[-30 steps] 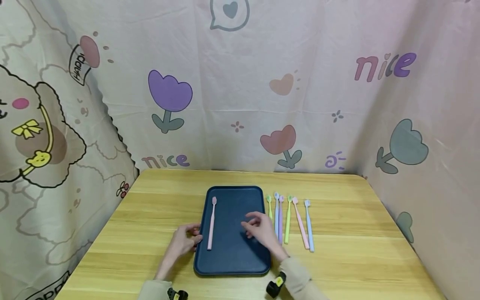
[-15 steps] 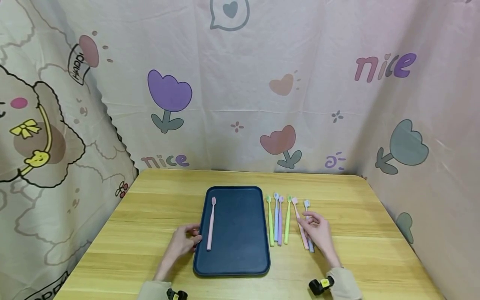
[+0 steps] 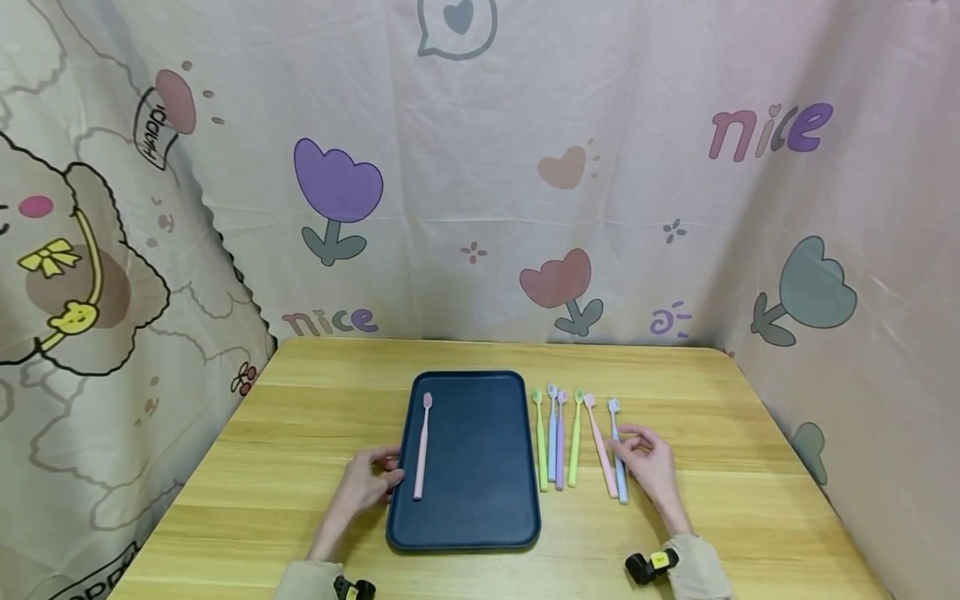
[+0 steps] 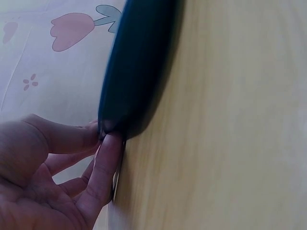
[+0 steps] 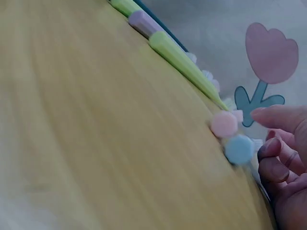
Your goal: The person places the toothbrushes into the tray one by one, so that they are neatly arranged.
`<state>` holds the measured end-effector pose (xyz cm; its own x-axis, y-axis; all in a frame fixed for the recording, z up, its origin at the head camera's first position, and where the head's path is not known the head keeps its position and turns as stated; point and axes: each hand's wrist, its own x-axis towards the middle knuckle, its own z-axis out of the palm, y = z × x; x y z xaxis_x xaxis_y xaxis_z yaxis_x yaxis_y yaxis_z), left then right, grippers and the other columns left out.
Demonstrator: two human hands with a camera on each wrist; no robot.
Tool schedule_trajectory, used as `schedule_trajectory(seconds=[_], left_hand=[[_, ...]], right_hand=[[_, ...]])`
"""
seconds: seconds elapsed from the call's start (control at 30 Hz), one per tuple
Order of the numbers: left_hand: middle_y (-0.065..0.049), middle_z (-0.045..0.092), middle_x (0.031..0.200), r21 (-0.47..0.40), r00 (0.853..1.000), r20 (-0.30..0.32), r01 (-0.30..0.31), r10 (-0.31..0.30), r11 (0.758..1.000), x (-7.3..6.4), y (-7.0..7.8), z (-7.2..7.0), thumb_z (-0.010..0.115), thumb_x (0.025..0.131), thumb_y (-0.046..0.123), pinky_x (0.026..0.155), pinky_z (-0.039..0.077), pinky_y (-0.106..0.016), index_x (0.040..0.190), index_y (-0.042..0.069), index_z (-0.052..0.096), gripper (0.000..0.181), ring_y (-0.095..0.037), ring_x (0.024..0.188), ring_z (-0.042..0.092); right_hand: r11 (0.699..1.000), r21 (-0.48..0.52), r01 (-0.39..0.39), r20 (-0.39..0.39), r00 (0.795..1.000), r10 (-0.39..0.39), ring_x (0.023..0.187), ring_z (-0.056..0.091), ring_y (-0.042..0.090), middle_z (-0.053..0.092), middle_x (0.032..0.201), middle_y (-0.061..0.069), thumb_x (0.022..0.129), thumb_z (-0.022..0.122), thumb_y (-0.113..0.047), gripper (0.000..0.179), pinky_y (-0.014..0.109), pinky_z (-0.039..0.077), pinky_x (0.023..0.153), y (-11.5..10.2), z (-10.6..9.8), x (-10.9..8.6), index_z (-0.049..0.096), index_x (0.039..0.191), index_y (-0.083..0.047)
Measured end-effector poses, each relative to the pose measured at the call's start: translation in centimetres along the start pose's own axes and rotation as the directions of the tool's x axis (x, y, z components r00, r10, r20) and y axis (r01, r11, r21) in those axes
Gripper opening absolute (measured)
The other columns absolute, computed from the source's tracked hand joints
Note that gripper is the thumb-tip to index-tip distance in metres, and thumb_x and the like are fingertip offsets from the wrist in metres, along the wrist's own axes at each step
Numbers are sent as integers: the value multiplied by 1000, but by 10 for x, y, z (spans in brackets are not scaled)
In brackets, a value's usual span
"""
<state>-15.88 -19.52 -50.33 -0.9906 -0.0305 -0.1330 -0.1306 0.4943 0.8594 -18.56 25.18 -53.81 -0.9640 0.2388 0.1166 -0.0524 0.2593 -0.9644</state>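
Lying on the table (image 3: 750, 533) at the right end of a row, the outer blue toothbrush (image 3: 622, 487) has the right hand (image 3: 651, 467) at its upper handle. That hand's grip is bent around the brush, with some space showing between the digits in the right wrist view; I cannot tell whether it actually pinches the handle. Just beside, the slanted pink toothbrush (image 3: 602, 450) brings its handle end close to the blue one's. Further left come the right green toothbrush (image 3: 575, 442), the purple toothbrush (image 3: 560, 454), the inner blue toothbrush (image 3: 552, 433) and the left green toothbrush (image 3: 542, 454), which lies just beside the tray. All six rest on the wood with heads pointing to the far edge.

The dark blue tray (image 3: 480, 467) lies lengthwise near the middle of the table. It holds one thing, the inside pink toothbrush (image 3: 423, 450), set along the left side, head at the far end. The left hand (image 3: 366, 482) has its grip clamped on the tray's left rim, thumb and fingers together on the edge.

Both arms wear beige sleeves (image 3: 701, 571). Behind the table hangs a pale curtain (image 3: 465, 167) printed with tulips, hearts and the word "nice".
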Motion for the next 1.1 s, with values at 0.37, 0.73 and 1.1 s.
schedule_trajectory(seconds=[0.37,0.73,1.1], left_hand=[[-13,63,93,3,1000,-1,5,-5,1000,0,0,0,66,89,-8,54,57,-30,128,-9,62,39,-16,69,59],[-12,62,94,9,1000,6,7,-7,1000,1,1,0,66,90,-7,55,57,-31,129,-8,62,40,-16,70,59],[-13,62,94,11,1000,2,5,-5,1000,1,1,0,66,89,-7,55,57,-31,129,-9,62,40,-16,70,59]], right_hand=[[995,-97,26,52,998,-21,59,55,1,64,76,1,82,81,-6,41,16,49,54,3,-10,2,64,116,10],[982,-171,-76,103,990,95,54,54,3,66,79,5,83,80,-9,39,21,48,46,1,-13,3,64,114,8],[968,-224,-117,67,989,135,45,52,7,64,71,1,85,79,-13,34,22,43,38,-3,-7,5,67,108,8]])
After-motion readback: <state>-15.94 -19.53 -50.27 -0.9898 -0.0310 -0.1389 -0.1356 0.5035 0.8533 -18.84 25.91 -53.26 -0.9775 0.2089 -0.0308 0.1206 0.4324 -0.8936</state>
